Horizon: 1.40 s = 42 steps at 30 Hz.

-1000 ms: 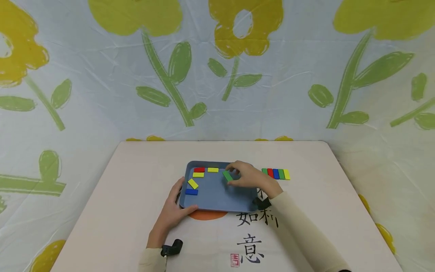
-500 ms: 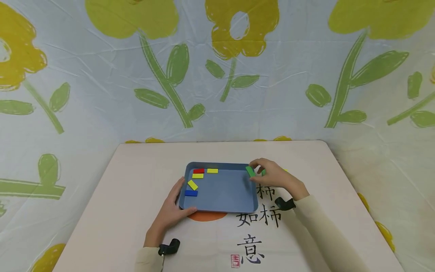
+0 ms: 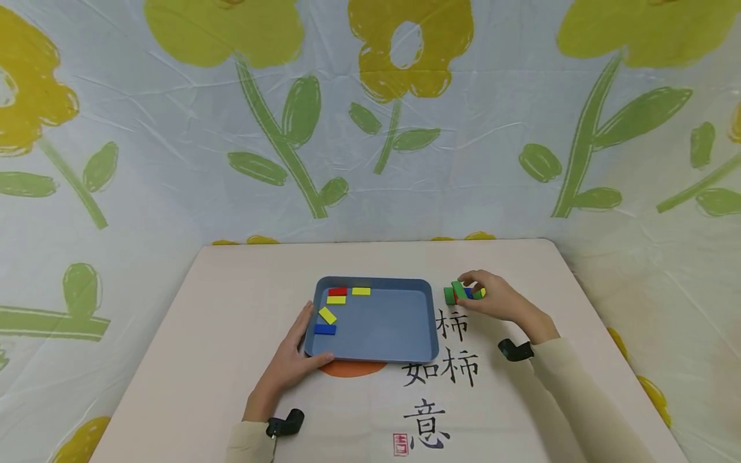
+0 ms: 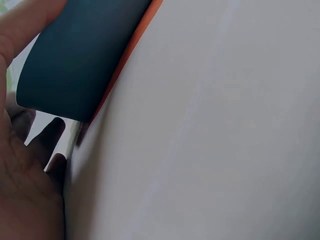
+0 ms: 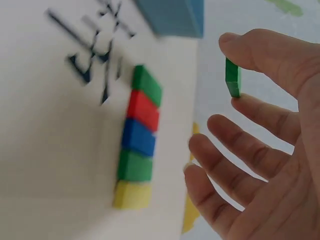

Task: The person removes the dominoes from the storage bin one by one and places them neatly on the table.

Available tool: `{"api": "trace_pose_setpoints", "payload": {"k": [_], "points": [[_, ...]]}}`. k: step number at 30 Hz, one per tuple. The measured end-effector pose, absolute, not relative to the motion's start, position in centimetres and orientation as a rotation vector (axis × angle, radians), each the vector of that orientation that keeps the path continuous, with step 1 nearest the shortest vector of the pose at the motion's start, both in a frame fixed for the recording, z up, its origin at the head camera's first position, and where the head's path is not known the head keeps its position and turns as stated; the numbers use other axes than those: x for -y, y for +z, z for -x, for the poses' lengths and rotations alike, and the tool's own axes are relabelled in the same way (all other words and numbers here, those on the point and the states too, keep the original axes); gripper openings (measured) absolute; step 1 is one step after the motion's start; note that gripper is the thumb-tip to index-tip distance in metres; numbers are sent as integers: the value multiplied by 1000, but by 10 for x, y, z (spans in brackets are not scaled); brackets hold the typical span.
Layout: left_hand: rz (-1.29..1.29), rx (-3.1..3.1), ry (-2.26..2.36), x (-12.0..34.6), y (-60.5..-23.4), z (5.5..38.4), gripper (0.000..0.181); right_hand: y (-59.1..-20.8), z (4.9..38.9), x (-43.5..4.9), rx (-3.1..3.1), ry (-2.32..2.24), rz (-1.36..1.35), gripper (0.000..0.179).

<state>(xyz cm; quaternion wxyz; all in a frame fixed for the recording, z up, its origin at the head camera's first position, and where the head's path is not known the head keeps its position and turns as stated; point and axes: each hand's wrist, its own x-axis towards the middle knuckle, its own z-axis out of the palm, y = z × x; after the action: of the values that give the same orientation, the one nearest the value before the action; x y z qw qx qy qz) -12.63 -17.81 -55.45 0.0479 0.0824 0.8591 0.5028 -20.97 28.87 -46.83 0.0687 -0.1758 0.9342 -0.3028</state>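
My right hand (image 3: 492, 296) pinches a green block (image 5: 233, 77) between thumb and forefinger, the other fingers spread apart in the right wrist view. It holds the block above a row of coloured blocks: green (image 5: 147, 86), red (image 5: 143, 110), blue (image 5: 138, 137), green (image 5: 135, 166) and yellow (image 5: 132, 195). In the head view the hand partly covers that row. My left hand (image 3: 292, 354) rests at the near left corner of a blue-grey tray (image 3: 376, 359), thumb along the front side and extended fingers along the left side.
Inside the tray lie a red block (image 3: 338, 291), a blue block (image 3: 325, 329) and several yellow blocks (image 3: 327, 315), all toward its left and back. A sheet with black writing (image 3: 427, 424) lies under the tray's front. Flowered cloth (image 3: 370, 161) hangs behind the table.
The right hand has carried the green block from over the tray to the right, across the rim, to above the row of blocks. The left hand and tray have stayed in place.
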Motion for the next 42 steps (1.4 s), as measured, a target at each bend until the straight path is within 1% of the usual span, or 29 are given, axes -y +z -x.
{"api": "trace_pose_setpoints", "payload": {"k": [10,19,31,42], "points": [[-255,-2613,1535,179,-554,126,114,-486,207,-321,-2912,-790,407,51],[-279,-2611,1527,182,-554,125,113,-500,207,-343,-2956,-731,379,55],[-264,-2625,1510,181,-556,126,112,-509,213,-356,-2930,-742,239,58],[-264,-2623,1510,181,-555,126,112,-515,213,-359,-2950,-745,230,57]]}}
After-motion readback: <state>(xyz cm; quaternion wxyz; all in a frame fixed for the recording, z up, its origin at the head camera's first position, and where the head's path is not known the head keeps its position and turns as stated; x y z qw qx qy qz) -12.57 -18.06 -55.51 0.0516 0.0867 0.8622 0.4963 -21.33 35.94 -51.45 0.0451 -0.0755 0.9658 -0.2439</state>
